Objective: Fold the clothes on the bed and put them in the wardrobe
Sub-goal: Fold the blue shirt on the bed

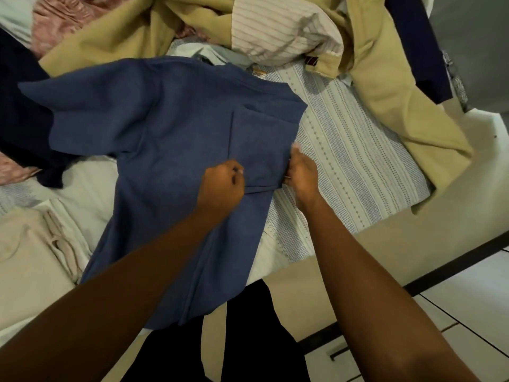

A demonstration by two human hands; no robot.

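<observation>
Gripping blue shirt (165,139) — left hand (223,183), right hand (301,169) — fingertips mostly hidden.

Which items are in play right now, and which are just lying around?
In play: blue shirt, left hand, right hand, both gripping its folded-in side.
Lying about: tan garment, striped shirt, pink cloth, navy garment, cream pile, bedsheet.

Both arms stretched forward, left hand (223,186) fingers curled, right hand (301,172) fingers pinching
</observation>
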